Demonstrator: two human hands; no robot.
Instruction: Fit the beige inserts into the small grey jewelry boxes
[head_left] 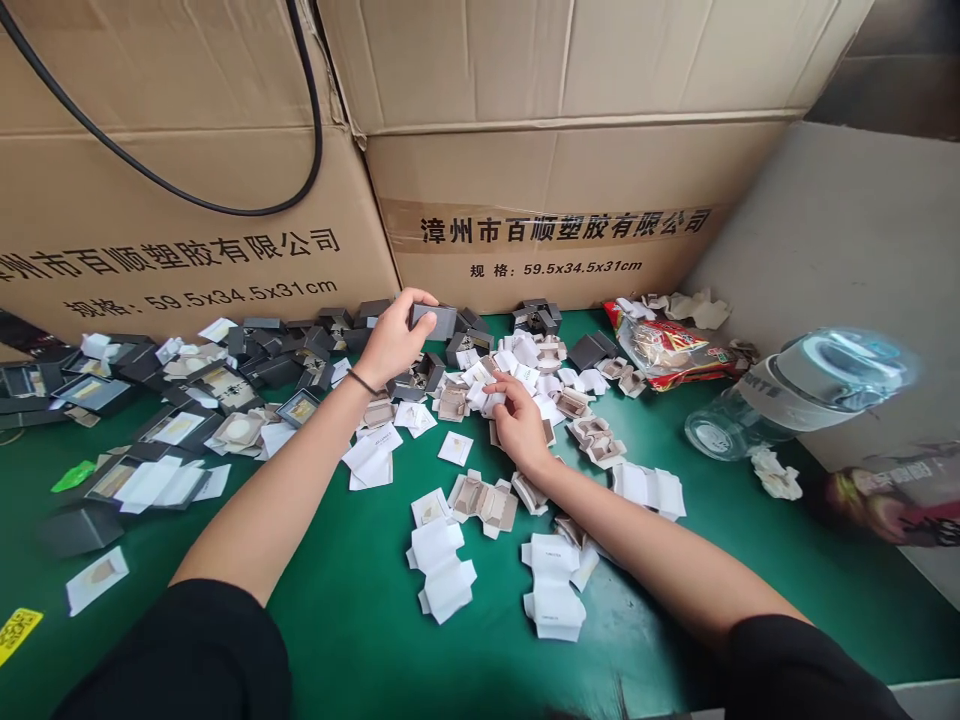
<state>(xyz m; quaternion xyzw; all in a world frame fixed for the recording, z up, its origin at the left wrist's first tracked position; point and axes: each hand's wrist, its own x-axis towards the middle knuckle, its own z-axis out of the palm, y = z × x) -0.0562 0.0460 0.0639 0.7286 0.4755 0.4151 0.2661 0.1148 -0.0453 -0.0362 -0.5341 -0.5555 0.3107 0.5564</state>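
My left hand (397,340) is closed around a small dark grey box (439,322), fingers over its far side and thumb along the near side. It is over the edge of a heap of similar dark boxes (277,365). My right hand (521,425) is just above a pile of small white cardboard inserts (521,350), its fingers slightly bent and apart, with no object clearly held. Around the right forearm lie unfolded inserts, brown inside and white outside, such as one insert (555,585) near the front. A small white card (455,448) rests between the two arms.
Large cardboard cartons (555,180) stand along the back of the green table (337,620). A black cable (225,208) hangs in front of them. To the right are a clear bottle (795,390) lying tilted, a red snack bag (667,345) and crumpled tissue (776,475).
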